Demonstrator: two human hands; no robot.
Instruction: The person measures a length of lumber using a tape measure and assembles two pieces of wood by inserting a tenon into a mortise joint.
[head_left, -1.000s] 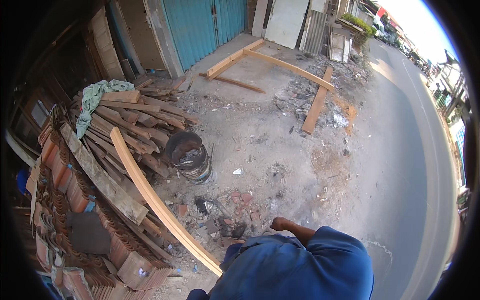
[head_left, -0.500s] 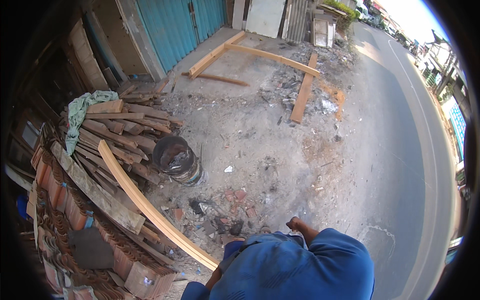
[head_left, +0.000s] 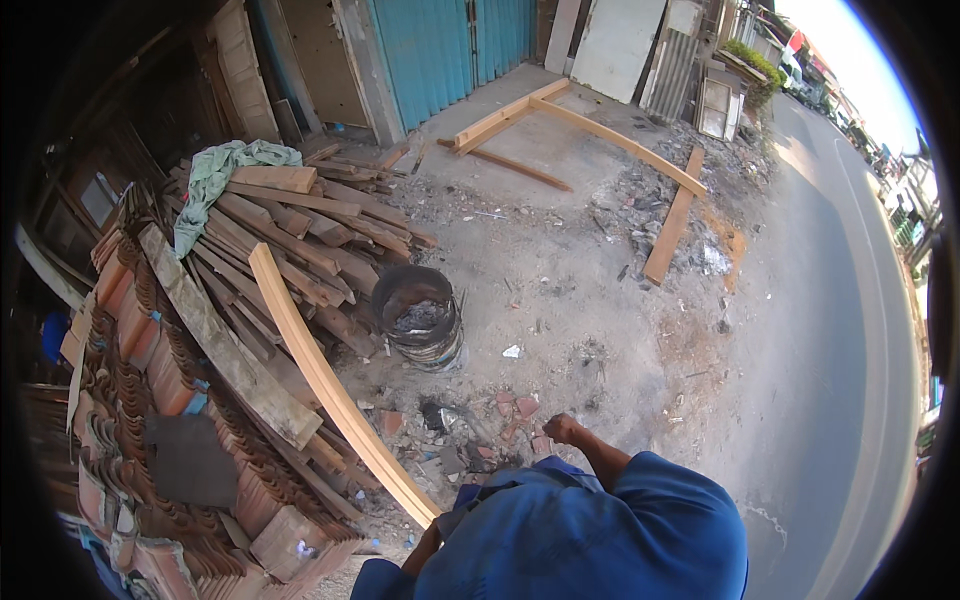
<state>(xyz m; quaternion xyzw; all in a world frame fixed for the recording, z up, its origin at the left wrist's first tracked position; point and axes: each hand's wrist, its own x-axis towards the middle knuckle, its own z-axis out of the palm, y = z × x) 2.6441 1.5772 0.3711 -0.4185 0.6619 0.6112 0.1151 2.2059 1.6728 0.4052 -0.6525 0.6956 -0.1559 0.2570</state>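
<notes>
At my left side I carry a long, pale wooden beam (head_left: 335,400) with a groove along its length. My left hand (head_left: 428,545) is closed round its near end, partly hidden by my blue sleeve. The beam's far end hangs in front of the stack of old boards. My right hand (head_left: 563,430) is held out in front of my body, its fingers curled in, with nothing seen in it. Below that hand lie broken red tile pieces (head_left: 520,405) on the dirt.
A sooty bucket (head_left: 420,315) with ash stands beside the old wood pile (head_left: 330,225), which has a green cloth (head_left: 215,185) on it. Roof tiles (head_left: 150,330) are stacked at left. Ahead lies a timber frame (head_left: 620,140) with a brown plank (head_left: 675,220). A road (head_left: 830,330) runs along the right.
The surroundings have shifted to the right in view as I turn left. The beam stays in my left hand, its far end now higher in view. My right hand has swung slightly left.
</notes>
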